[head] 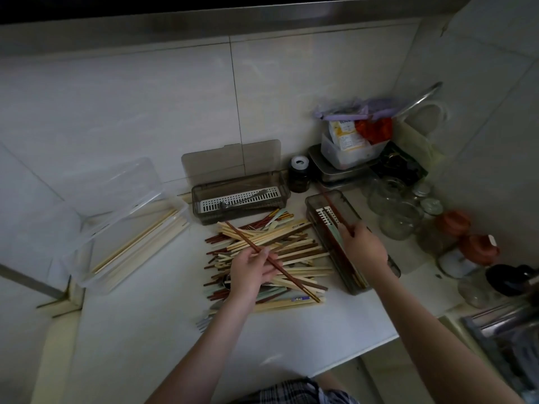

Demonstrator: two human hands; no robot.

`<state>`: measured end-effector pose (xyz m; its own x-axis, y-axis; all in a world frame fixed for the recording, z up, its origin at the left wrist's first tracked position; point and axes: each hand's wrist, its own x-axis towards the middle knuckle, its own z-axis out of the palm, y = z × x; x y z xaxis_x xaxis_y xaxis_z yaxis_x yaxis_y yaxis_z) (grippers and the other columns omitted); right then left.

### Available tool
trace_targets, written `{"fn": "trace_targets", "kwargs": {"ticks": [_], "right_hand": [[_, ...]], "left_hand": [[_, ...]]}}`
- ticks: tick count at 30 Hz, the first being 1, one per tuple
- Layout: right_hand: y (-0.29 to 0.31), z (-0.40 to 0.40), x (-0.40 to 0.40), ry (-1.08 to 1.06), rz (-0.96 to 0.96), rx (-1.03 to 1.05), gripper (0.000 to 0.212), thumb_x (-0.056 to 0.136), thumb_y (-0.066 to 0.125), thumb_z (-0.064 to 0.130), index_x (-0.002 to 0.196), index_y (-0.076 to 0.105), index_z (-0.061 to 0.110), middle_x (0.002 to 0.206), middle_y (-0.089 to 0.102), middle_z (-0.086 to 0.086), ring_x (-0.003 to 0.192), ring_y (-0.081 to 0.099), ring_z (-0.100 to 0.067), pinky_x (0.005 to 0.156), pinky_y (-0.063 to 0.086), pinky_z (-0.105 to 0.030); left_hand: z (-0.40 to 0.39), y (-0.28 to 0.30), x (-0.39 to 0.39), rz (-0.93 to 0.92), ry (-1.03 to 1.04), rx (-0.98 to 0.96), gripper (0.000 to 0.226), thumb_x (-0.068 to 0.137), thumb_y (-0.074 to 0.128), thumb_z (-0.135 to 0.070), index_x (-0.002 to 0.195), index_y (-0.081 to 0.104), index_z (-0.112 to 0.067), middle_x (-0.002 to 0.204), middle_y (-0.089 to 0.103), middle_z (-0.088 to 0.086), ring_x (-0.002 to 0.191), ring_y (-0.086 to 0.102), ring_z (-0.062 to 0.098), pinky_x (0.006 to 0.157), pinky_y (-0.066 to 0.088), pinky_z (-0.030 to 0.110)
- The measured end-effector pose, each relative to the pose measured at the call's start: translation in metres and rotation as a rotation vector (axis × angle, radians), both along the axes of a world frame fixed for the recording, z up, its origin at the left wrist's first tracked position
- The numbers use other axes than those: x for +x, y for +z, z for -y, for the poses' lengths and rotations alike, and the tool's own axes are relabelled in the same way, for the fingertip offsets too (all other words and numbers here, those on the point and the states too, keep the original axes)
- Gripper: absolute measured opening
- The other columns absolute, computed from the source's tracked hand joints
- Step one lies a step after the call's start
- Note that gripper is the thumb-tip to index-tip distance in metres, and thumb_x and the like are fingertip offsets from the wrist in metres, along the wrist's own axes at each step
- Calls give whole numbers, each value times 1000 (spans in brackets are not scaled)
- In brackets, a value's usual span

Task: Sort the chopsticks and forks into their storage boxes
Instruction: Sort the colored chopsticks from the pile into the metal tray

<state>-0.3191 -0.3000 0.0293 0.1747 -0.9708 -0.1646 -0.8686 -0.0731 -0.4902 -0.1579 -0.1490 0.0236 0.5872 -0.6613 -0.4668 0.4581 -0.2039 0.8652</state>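
Reddish-brown chopstick point(335, 210) pinched by the right hand point(363, 247) tilts over the grey box point(388, 259); the left hand point(253, 271) grips another above the pile point(280, 249) on the bench point(291, 345). Clear box point(87, 275) holds pale sticks; most remain unsorted.

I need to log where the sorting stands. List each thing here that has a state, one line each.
Left hand: holds a dark chopstick above the pile.
Right hand: holds a dark chopstick over the right smoky box.
Clear box: lid open, pale chopsticks inside.
Middle smoky box: lid up, metal utensil on its tray.
Right smoky box: open, partly filled.
Chopstick pile: unsorted, mixed colours.
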Motion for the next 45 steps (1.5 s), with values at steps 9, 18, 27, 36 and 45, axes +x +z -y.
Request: {"fn": "trace_targets", "kwargs": {"ticks": [9, 18, 27, 36, 45], "right_hand": [[-35, 15, -22, 240, -348, 177, 65, 93, 42, 13, 151, 13, 25, 144, 32, -16, 133, 25, -36, 108, 31, -51], [-44, 15, -37, 439, -299, 217, 53, 98, 38, 36, 147, 18, 41, 154, 18, -6, 136, 24, -34, 111, 27, -52], [-18, 8, -18, 499, 154, -26, 41, 102, 34, 30, 141, 41, 24, 137, 52, -1, 124, 49, -18, 104, 38, -36], [-10, -8, -14, 637, 411, 50, 28, 99, 43, 20, 121, 60, 26, 108, 65, 11, 92, 59, 0, 82, 50, -20], [-19, 31, -47, 281, 238, 157, 54, 97, 37, 4, 145, 32, 28, 124, 45, -8, 93, 48, -13, 86, 44, -28]], "left_hand": [[26, 8, -17, -76, 67, 37, 19, 92, 55, -10, 105, 57, 3, 98, 68, 20, 87, 70, 28, 73, 59, 36], [39, 17, -41, -124, 68, 7, 18, 91, 57, -12, 104, 59, 0, 98, 69, 19, 87, 70, 27, 71, 59, 32], [53, 13, -52, -132, 84, -38, 19, 88, 61, -17, 98, 64, -1, 97, 70, 16, 86, 71, 25, 74, 58, 32], [60, 10, -60, -22, 22, -26, 17, 90, 58, -16, 103, 64, -7, 96, 71, 10, 87, 70, 18, 74, 58, 28], [11, -24, -46, 959, -231, 419, 12, 85, 64, -34, 84, 67, -23, 74, 65, -12, 67, 60, 4, 59, 47, 22]]}}
